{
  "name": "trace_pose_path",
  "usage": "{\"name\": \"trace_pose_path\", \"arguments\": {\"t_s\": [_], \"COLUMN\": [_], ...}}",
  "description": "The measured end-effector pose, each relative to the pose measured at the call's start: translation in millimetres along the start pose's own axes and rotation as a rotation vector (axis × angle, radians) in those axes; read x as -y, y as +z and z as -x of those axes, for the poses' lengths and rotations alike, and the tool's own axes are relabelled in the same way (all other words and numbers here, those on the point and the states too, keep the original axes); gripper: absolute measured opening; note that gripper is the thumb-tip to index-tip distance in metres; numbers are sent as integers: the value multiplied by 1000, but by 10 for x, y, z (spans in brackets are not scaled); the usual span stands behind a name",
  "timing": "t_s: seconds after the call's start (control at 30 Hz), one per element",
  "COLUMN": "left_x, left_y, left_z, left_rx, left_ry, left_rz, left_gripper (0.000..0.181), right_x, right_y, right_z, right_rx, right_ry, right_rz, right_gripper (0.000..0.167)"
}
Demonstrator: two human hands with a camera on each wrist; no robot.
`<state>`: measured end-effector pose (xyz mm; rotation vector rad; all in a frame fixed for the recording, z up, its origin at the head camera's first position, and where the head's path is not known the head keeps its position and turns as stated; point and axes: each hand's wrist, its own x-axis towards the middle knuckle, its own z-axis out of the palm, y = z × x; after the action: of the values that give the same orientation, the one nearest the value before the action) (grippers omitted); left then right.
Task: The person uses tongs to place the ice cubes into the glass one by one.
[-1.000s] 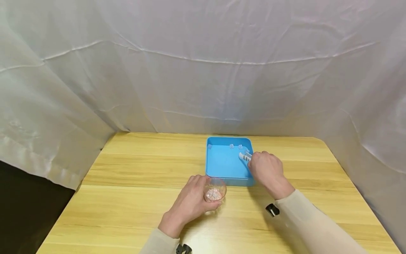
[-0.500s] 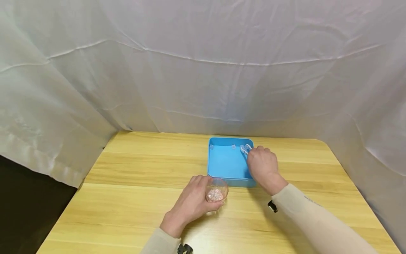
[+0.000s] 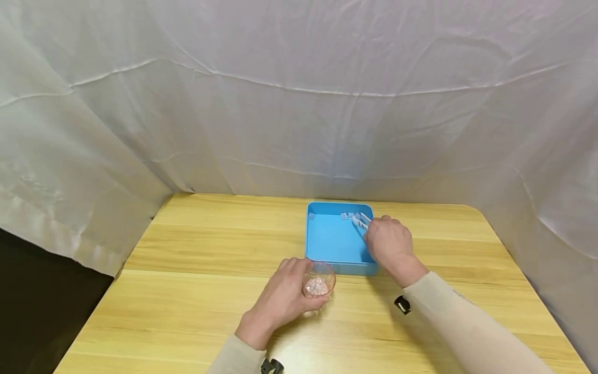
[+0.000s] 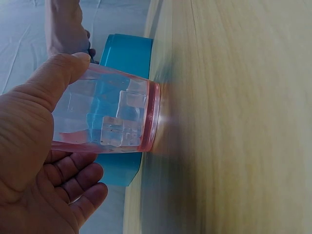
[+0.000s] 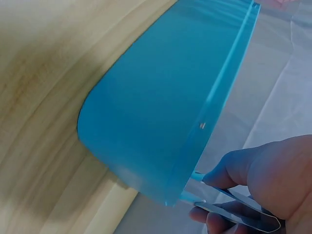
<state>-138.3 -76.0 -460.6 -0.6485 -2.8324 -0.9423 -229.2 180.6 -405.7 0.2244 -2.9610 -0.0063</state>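
My left hand (image 3: pixel 282 296) grips a clear, pink-tinted cup (image 4: pixel 80 105) at the near side of the blue box (image 3: pixel 333 240). Several clear cubes (image 4: pixel 117 130) lie in the bottom of the cup, which stands upright on the table. My right hand (image 3: pixel 389 245) holds small tongs (image 3: pixel 359 222) over the box's right wall, their tips inside near the far right corner. Close to those tips lie several clear cubes (image 3: pixel 344 216); another cube (image 3: pixel 311 216) sits in the far left corner. In the right wrist view the tongs' arms (image 5: pixel 229 214) stand apart, but the box wall hides their tips.
The box rests on a wooden table (image 3: pixel 187 291), near its far edge. Pale cloth (image 3: pixel 289 130) hangs behind the table and along both sides. A dark gap (image 3: pixel 42 306) shows beyond the left edge.
The tongs first moved to the far right corner over the cubes there, then drew back slightly, showing cubes beside their tips. My left hand and the cup have stayed in place.
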Motion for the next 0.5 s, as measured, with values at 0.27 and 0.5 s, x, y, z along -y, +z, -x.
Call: {"name": "trace_pose_path", "arguments": {"t_s": [0.27, 0.5], "left_x": [2, 15], "left_y": [-8, -36], "left_z": [6, -1], "left_rx": [-4, -1], "left_ry": [11, 7], "left_rz": [-2, 7], "left_gripper": [73, 74], "right_x": [-76, -139], "right_y": [60, 139], "right_z": [-31, -34], "right_rx": [-7, -38], "right_ry": [-19, -49], "right_rz": [-8, -40], "right_gripper": [26, 23]}}
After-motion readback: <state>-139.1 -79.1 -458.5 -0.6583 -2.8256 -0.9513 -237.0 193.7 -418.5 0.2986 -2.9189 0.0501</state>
